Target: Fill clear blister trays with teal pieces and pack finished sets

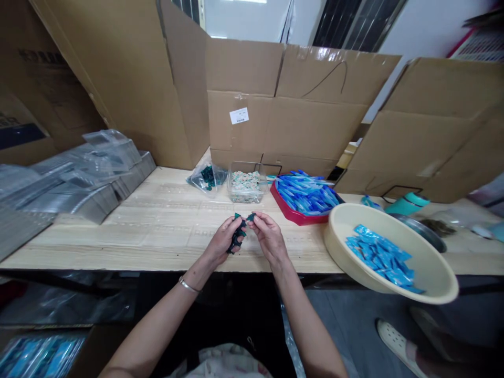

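Together, both hands on dark green pieces

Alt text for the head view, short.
The person's left hand and right hand pinch a strip of dark green pieces above a light wooden table. To the right lie a red tray of blue sachets and a cream basin holding more.

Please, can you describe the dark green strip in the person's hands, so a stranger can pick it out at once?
On the long wooden table, the left hand and right hand meet near the front edge. The dark green strip runs between them. Unlike the similar green pieces in the clear bag behind, it is in the hands.
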`<state>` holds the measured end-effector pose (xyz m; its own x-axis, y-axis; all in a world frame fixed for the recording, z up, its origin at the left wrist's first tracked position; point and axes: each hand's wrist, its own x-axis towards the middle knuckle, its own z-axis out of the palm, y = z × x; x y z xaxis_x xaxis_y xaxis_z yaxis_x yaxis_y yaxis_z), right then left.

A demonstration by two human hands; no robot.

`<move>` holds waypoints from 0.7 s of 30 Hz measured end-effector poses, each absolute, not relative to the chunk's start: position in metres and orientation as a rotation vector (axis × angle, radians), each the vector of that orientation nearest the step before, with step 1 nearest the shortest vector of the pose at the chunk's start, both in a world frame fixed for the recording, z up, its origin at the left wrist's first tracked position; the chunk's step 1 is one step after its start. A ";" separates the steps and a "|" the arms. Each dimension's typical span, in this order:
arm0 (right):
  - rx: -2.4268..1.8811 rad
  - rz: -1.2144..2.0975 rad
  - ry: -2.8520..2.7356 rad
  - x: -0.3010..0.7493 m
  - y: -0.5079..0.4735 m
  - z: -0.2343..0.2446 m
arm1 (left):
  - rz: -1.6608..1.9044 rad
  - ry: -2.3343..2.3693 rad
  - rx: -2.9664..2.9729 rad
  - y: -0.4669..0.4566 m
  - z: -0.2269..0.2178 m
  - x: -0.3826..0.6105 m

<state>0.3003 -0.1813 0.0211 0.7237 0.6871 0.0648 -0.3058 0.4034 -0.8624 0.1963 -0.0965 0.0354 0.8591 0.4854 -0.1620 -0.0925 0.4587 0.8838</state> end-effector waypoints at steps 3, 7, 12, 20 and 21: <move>-1.014 0.641 -0.477 0.300 -0.184 0.017 | 0.423 0.455 1.095 -0.101 0.036 0.195; -1.102 0.597 -0.532 0.301 -0.185 0.011 | 0.437 0.470 1.159 -0.102 0.035 0.194; -1.194 0.529 -0.579 0.301 -0.185 0.009 | 0.444 0.494 1.185 -0.103 0.034 0.191; -1.326 0.427 -0.667 0.300 -0.184 0.009 | 0.459 0.508 1.182 -0.100 0.032 0.187; -1.336 0.418 -0.682 0.299 -0.184 0.009 | 0.458 0.505 1.192 -0.099 0.032 0.187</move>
